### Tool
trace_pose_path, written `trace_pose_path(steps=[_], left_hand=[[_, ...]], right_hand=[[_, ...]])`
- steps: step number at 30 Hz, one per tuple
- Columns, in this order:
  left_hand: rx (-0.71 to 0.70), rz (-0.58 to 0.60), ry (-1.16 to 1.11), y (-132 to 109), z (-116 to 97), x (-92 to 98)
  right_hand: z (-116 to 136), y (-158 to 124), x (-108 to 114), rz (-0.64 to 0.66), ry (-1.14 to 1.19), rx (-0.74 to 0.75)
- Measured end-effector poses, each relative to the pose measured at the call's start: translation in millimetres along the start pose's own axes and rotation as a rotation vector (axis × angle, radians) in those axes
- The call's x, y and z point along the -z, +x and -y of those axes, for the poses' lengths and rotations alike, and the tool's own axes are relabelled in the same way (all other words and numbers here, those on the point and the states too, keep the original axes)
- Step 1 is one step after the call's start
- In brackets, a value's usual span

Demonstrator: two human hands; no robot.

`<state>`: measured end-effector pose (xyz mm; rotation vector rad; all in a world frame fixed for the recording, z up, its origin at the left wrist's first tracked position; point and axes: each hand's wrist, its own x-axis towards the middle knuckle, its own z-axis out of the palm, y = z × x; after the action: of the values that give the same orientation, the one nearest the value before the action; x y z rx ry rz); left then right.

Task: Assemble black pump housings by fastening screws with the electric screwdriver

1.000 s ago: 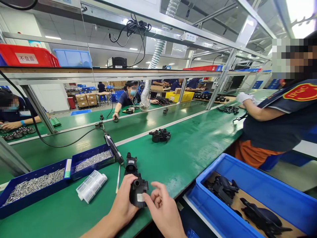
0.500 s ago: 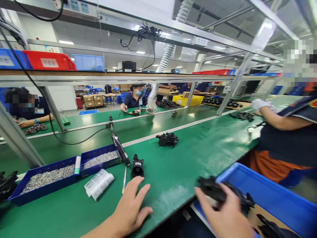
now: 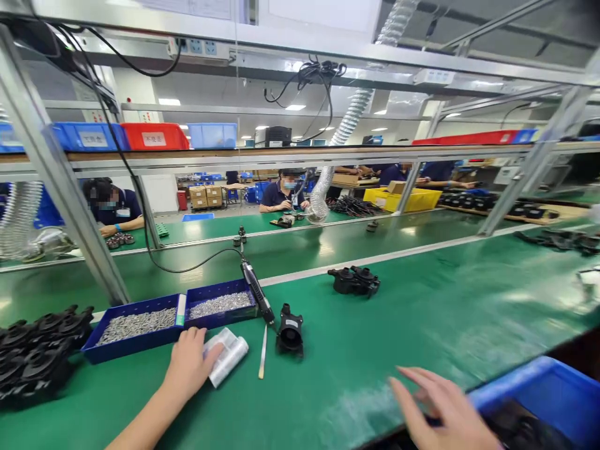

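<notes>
My left hand (image 3: pixel 190 365) is at the left, fingers apart, between a blue tray of screws (image 3: pixel 134 353) and a clear plastic compartment box (image 3: pixel 227 356). Its thumb overlaps the box's near side; whether it presses on it I cannot tell. My right hand (image 3: pixel 443 406) hovers at the table's front edge beside a blue bin (image 3: pixel 557 381), fingers spread, with nothing visible in them. Between the hands a black pump-like housing (image 3: pixel 290 331) stands on the green table, with an electric screwdriver (image 3: pixel 257 290) and a thin pale stick (image 3: pixel 263 353) to its left.
Another black part (image 3: pixel 355 281) lies farther back. Several black parts (image 3: pixel 37 356) are piled at the left. A second blue tray (image 3: pixel 220 306) holds small metal pieces. Metal posts (image 3: pixel 65 156) carry a shelf above the table. Co-workers sit across the bench.
The view has swung left. My right hand has let go of the black part it held over the bin. My left hand has moved left to the clear box.
</notes>
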<state>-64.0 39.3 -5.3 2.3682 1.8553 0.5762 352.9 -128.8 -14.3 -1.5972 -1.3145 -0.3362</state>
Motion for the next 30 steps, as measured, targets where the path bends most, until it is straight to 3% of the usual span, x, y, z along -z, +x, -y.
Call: trace_pose_path(steps=[4, 6, 8, 11, 15, 20, 25, 30], left_hand=[[-0.023, 0.093, -0.188, -12.0, -23.2, -5.6], [-0.052, 0.113, -0.238, -15.6, -30.7, -5.2], [-0.078, 0.113, -0.305, -17.1, -32.9, -2.5], [-0.099, 0.091, -0.455, -15.6, -29.3, 3.1], [-0.163, -0.031, -0.632, -10.8, -22.1, 5.1], [-0.144, -0.189, -0.792, -7.5, -19.2, -3.1], [-0.195, -0.221, -0.779, -8.5, -20.7, -2.0], [-0.133, -0.21, -0.788, -9.1, -23.3, 4.6]], right_hand=[[100.5, 23.7, -79.2, 0.552, 0.381, 0.172], [142.3, 36.8, -107.8, 0.752, 0.423, 0.227], [165.5, 50.5, -131.4, 0.908, 0.427, 0.262], [172.2, 64.7, -160.4, 1.035, 0.475, 0.268], [165.0, 62.8, -184.4, 0.999, 0.538, 0.205], [159.8, 52.3, -190.3, 0.922, 0.625, 0.119], [160.5, 51.9, -187.4, 0.863, 0.685, 0.114], [164.1, 50.1, -183.2, 0.777, 0.708, 0.17]])
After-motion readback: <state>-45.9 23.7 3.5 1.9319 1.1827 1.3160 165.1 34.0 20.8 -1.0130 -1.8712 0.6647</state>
